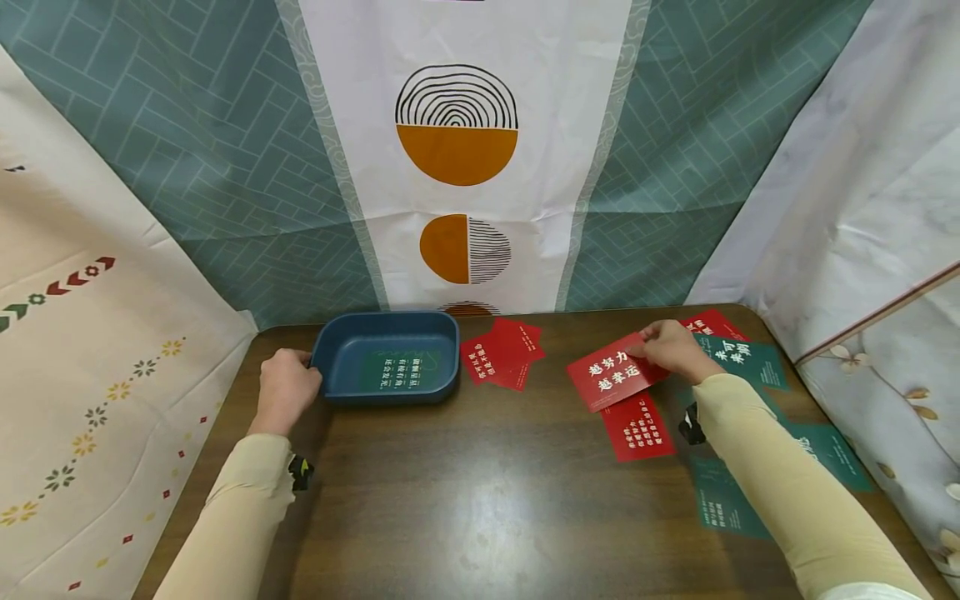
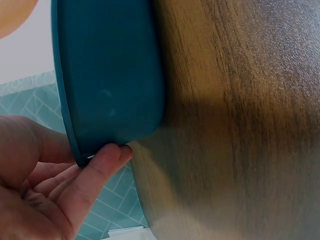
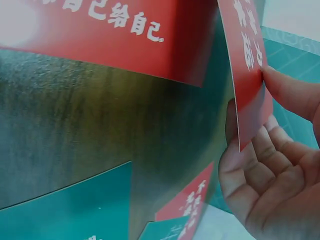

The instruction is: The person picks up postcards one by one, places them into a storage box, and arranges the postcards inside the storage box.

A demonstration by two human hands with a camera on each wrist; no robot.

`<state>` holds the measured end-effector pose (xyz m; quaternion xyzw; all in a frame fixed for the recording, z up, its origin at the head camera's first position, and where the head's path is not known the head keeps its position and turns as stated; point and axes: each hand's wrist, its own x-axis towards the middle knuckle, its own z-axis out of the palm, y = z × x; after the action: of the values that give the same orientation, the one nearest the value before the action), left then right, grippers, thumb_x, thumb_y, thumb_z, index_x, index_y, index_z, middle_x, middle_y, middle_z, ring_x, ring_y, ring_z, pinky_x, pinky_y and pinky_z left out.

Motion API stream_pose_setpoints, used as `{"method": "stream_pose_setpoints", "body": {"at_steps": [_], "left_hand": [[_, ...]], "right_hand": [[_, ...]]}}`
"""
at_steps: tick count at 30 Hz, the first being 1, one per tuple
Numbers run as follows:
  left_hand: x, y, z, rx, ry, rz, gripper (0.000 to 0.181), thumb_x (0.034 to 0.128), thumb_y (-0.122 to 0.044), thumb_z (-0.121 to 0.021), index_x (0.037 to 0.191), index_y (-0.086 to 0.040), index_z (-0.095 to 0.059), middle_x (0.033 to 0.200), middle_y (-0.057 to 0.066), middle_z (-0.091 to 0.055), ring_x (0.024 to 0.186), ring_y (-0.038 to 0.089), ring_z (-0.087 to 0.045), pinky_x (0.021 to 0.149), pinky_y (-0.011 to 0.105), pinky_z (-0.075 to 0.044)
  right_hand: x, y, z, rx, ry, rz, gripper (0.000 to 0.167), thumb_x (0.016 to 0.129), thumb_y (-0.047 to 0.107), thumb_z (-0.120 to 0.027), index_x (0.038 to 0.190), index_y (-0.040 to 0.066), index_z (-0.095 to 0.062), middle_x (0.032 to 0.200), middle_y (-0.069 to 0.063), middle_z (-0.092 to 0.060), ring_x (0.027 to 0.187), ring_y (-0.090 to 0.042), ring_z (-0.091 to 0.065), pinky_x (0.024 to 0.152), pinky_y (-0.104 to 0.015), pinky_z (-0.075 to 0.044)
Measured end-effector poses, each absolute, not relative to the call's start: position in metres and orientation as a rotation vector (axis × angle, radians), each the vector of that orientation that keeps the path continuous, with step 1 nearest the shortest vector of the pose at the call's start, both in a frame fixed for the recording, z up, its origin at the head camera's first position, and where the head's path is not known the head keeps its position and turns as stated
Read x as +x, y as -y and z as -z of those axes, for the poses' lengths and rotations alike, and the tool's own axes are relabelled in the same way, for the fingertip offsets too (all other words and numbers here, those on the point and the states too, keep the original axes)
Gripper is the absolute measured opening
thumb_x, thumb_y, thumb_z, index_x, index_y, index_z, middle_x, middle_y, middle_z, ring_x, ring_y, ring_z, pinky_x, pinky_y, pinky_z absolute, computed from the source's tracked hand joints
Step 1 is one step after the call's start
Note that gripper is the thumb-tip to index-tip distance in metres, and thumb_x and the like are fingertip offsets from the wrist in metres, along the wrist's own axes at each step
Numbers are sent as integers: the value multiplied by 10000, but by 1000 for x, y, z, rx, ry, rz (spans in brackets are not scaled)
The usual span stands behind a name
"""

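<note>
1. Behind the far edge of the desk (image 1: 480,500), a patterned cloth (image 1: 540,167) is hung.
2. Beside the far edge, towards the far left corner, a blue tray (image 1: 390,399) is set.
3. At the tray's left end, its rim is pinched between the thumb and fingers of the left hand (image 1: 287,388).
4. Well apart from it, towards the far right corner, a red card is pinched in the right hand (image 1: 672,347).
5. Along the right edge, several green cards (image 1: 750,363) are laid, some partly hidden; another green card (image 1: 382,372) is laid flat on the tray's floor.
6. That pinched red card (image 1: 600,385) is held tilted above the desk, with a lower red card (image 1: 637,429) partly covered by it.
7. Just right of the tray, near the far edge, small red cards (image 1: 501,350) are overlapped.
</note>
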<state>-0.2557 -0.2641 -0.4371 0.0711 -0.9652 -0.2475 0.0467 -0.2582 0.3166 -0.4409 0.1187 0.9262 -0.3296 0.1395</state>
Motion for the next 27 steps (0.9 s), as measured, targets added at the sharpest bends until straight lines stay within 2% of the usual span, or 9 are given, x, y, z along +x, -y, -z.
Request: {"method": "stream_pose_setpoints", "body": {"at_steps": [6,14,22,27], "left_hand": [[-256,265,437,220,2948,757,390,814,-80,-458,1126,59,-646,1079,283,-650,867,402,-626,626,443,-516],[-257,263,436,211,2932,777,394,799,-67,-455,1115,68,-648,1066,289,-651,816,372,-621,586,402,-501],[-256,264,437,217,2935,775,408,799,-82,-451,1129,59,-644,1082,289,-646,849,395,-620,604,413,-500],[-256,266,438,208,2944,783,413,807,-87,-450,1144,68,-632,1077,293,-645,778,340,-603,559,353,-478]], "right_hand": [[-257,-314,431,282,-2624,1037,494,862,345,-628,1186,-3,-493,1175,-197,-525,997,-292,-520,690,-286,-513],[-257,-309,414,124,-2539,1133,405,868,287,-637,1122,-8,-522,1060,-175,-613,802,-212,-626,681,-313,-549],[-250,-295,395,-60,-2396,1224,392,864,210,-646,1161,-27,-549,1011,-177,-660,797,-235,-663,708,-358,-566],[-246,-289,389,-99,-2342,1262,368,874,206,-638,1158,-18,-572,1011,-169,-673,810,-244,-670,718,-370,-567]]}}
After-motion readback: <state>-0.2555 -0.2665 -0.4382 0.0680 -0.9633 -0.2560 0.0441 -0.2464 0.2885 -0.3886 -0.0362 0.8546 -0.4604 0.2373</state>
